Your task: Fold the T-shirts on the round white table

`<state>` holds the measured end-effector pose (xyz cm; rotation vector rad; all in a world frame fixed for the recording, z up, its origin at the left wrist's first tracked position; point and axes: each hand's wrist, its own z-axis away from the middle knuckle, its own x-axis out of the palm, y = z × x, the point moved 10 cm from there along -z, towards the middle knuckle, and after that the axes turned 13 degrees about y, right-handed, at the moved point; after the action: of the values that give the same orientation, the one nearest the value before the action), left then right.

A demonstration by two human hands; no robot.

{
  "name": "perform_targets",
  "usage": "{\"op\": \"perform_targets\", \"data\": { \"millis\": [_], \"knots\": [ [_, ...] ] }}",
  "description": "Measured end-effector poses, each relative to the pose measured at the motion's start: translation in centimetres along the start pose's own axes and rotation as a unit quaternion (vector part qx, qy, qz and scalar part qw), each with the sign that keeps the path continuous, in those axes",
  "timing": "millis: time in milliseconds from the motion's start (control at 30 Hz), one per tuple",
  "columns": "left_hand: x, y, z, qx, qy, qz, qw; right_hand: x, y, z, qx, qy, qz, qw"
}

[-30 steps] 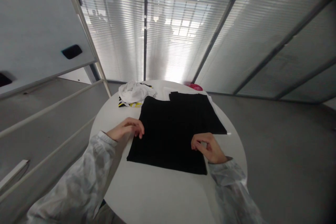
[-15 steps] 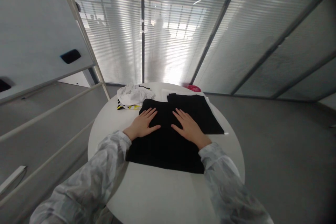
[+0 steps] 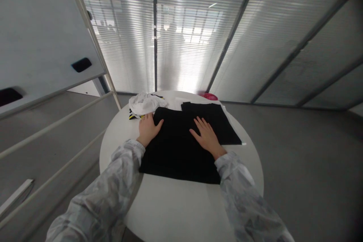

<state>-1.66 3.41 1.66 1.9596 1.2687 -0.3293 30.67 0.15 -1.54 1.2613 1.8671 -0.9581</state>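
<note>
A round white desk (image 3: pixel 176 204) carries everything. Spread flat across its middle lies a large black fabric garment (image 3: pixel 178 151), smooth and roughly rectangular. A smaller folded black cloth (image 3: pixel 219 123) lies at its far right corner. A crumpled white garment (image 3: pixel 144 102) sits at the far left, just beyond the large one. The right hand (image 3: pixel 208 138) rests flat on the large black garment, fingers spread, grasping nothing. The left hand (image 3: pixel 148 128) lies flat over that garment's left edge, likewise released.
</note>
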Motion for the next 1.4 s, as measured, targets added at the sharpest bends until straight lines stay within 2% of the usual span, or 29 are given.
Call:
{"op": "perform_targets", "data": {
  "millis": [100, 200, 300, 433, 533, 600, 700, 800, 867, 1000, 1100, 1233, 1400],
  "knots": [
    [0.8, -0.3, -0.2, -0.006, -0.016, 0.002, 1.000, -0.1, 0.0, 0.1, -0.002, 0.006, -0.002, 1.000],
    [1.9, -0.9, 0.3, -0.043, -0.058, 0.021, 0.997, -0.2, 0.0, 0.1, -0.004, 0.011, -0.009, 1.000],
    [2.2, -0.8, 0.5, -0.065, -0.078, 0.078, 0.992, -0.2, 0.0, 0.1, -0.003, 0.013, -0.011, 1.000],
    [0.6, 2.2, 0.1, 0.039, -0.059, 0.223, 0.972, -0.3, -0.1, 0.0, -0.004, 0.012, -0.009, 1.000],
    [-0.6, 4.1, 0.3, 0.101, -0.060, 0.292, 0.949, -0.6, -0.3, 0.0, -0.009, 0.016, -0.012, 1.000],
    [-0.7, 4.4, 0.3, 0.094, -0.063, 0.305, 0.946, -0.7, -0.4, 0.0, -0.007, 0.018, -0.011, 1.000],
    [0.2, 4.3, 0.3, 0.056, -0.088, 0.278, 0.955, -0.7, -0.3, 0.0, -0.001, 0.017, -0.011, 1.000],
    [1.0, 4.3, 0.4, 0.050, -0.113, 0.248, 0.961, -0.6, -0.4, 0.0, -0.004, 0.017, -0.012, 1.000],
    [0.9, 4.3, 0.4, 0.065, -0.110, 0.238, 0.963, -0.5, -0.3, -0.1, -0.005, 0.016, -0.012, 1.000],
    [-0.3, 5.2, 0.5, 0.135, -0.091, 0.259, 0.952, -0.6, -0.3, -0.1, -0.006, 0.017, -0.011, 1.000],
    [-1.1, 5.6, 0.4, 0.149, -0.082, 0.290, 0.942, -0.5, -0.3, -0.1, -0.006, 0.014, -0.012, 1.000],
    [-0.7, 4.8, 0.2, 0.112, -0.077, 0.269, 0.953, -0.4, -0.2, -0.1, -0.008, 0.012, -0.011, 1.000],
    [1.6, 1.0, -0.4, 0.005, -0.061, 0.206, 0.977, -0.5, -0.2, -0.1, -0.006, 0.017, -0.018, 1.000]
  ]
}}
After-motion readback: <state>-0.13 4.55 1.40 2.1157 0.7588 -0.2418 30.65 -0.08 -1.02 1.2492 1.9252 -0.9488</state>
